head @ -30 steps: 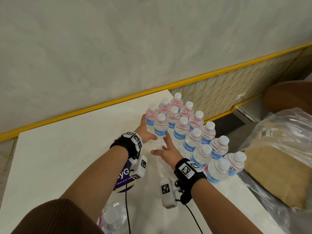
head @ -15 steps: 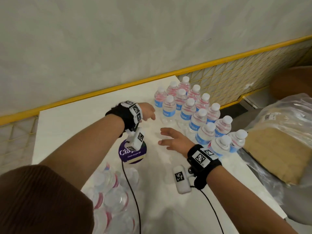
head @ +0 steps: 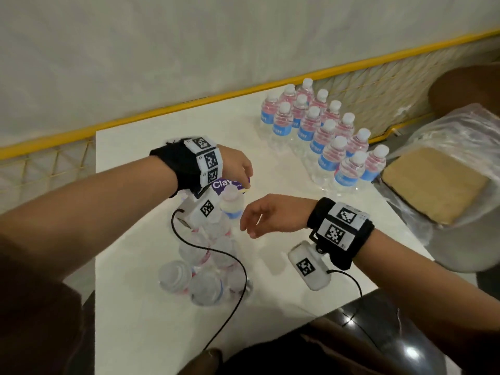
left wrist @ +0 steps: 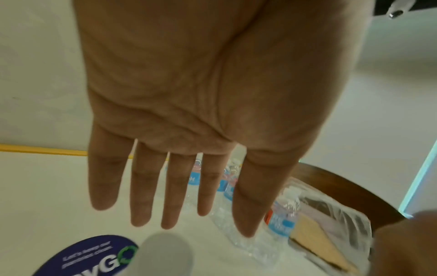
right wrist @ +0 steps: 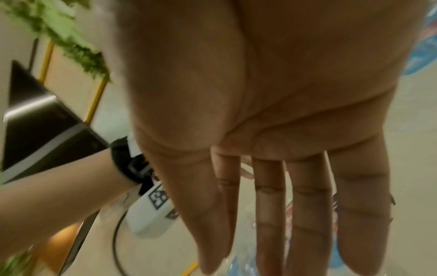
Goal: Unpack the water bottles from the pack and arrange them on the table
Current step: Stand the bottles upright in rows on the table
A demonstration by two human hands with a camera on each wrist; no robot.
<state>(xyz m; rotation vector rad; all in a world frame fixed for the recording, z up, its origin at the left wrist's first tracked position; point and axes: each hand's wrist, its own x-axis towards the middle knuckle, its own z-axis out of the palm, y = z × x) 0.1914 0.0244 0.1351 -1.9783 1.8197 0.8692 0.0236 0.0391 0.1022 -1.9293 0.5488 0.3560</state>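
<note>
Several unpacked water bottles (head: 322,131) with white caps and blue labels stand in rows at the far right of the white table (head: 140,334). The plastic-wrapped pack (head: 205,263) with more bottles lies near me, one white-capped bottle (head: 230,203) sticking up from its far end. My left hand (head: 246,176) hovers just beyond that cap, holding nothing; the left wrist view shows its fingers (left wrist: 146,205) straight above the cap (left wrist: 165,255). My right hand (head: 247,228) hangs relaxed and empty just right of the pack, its fingers (right wrist: 269,224) straight.
A round purple sticker (head: 224,184) lies on the table under my left hand. A plastic-wrapped cardboard bundle (head: 433,185) sits off the table's right edge. A yellow rail (head: 162,112) runs behind the table. Wrist-camera cables (head: 238,266) trail over the pack.
Both hands have drawn back from the standing rows of bottles toward the pack nearer me. The head view has swung left and down.
</note>
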